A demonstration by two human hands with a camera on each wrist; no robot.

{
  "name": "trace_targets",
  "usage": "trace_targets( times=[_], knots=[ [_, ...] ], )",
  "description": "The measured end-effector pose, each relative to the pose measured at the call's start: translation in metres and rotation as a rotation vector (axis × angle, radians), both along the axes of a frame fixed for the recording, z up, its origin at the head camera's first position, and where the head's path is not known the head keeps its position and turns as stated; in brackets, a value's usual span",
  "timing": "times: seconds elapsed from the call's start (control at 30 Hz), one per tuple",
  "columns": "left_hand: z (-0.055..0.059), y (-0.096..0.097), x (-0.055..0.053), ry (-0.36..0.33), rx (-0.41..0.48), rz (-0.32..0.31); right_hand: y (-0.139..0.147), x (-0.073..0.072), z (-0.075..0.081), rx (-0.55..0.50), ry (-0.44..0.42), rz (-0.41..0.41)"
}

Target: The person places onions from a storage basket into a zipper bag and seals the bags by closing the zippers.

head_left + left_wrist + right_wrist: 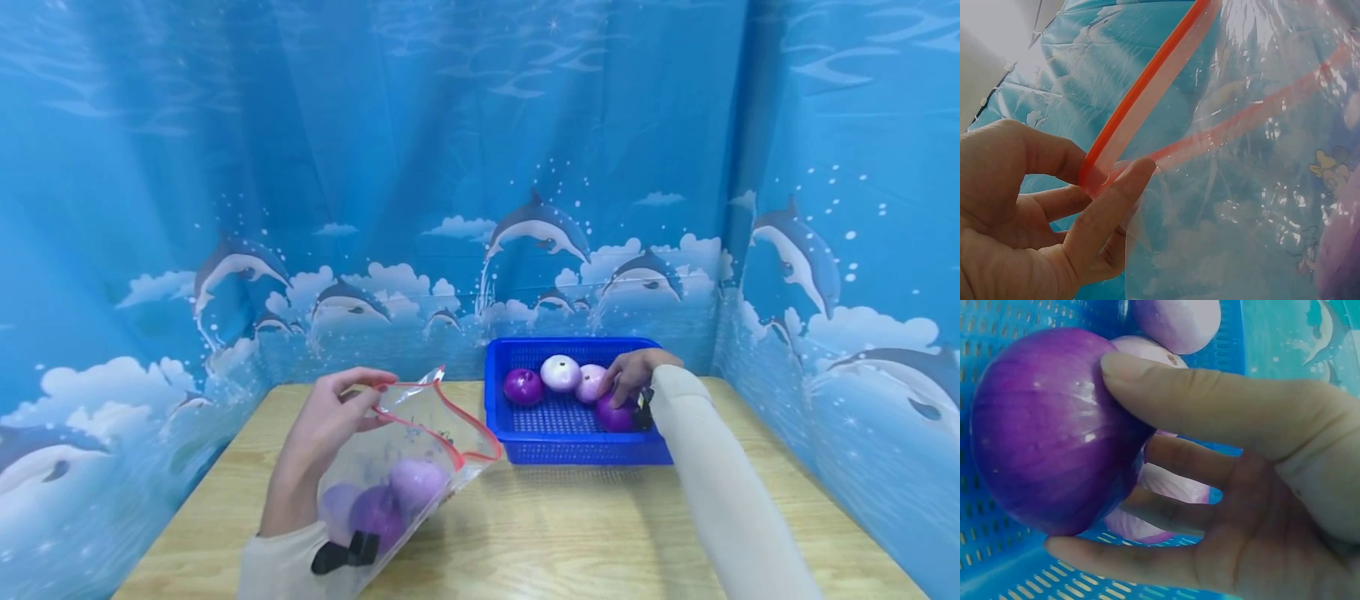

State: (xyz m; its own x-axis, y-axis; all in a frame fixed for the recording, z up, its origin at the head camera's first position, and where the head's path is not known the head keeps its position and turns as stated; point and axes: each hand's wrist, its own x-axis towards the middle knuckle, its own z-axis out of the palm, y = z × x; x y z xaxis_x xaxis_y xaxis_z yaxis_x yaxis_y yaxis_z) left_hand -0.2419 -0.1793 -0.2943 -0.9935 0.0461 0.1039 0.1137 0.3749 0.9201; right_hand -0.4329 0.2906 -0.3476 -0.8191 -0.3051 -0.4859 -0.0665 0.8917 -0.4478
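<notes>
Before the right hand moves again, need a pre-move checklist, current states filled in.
1. Right hand has a grip on the round, glossy purple onion: ok, thumb and fingers are around it.
2. That onion lifted clear of the rectangular blue plastic basket: not ok, it is within the walls.
3. Left hand has a grip on the clear plastic bag with red zip edges: ok, pinched at one end of the mouth.
4. Bag mouth open: ok, the red edges stand apart.
5. Bag's base supported by the light wood-grain table: cannot tell, contact is hidden.
</notes>
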Motion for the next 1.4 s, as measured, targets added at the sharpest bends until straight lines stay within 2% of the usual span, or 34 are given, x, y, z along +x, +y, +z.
trace_targets(
  times=[0.2, 0.43, 0.83, 1.07, 1.4],
  knots=[
    [0.000, 0.001, 0.002, 0.003, 0.014, -0.003, 0.000, 0.003, 0.009, -0.031, -0.030, -0.024],
    [0.000, 0.000, 0.000, 0.001, 0.009, 0.003, -0.010, 0.000, 0.020, -0.066, -0.074, 0.032],
    [0.001, 0.001, 0.003, -0.002, 0.012, 0.001, -0.025, 0.007, 0.030, -0.155, -0.095, -0.054],
    [0.001, 0.001, 0.001, -0.008, 0.000, 0.010, -0.030, 0.009, 0.034, -0.149, -0.079, -0.026],
    [0.001, 0.001, 0.001, -0.004, 0.000, 0.001, -0.038, 0.012, 0.041, -0.134, -0.045, 0.056]
  ],
)
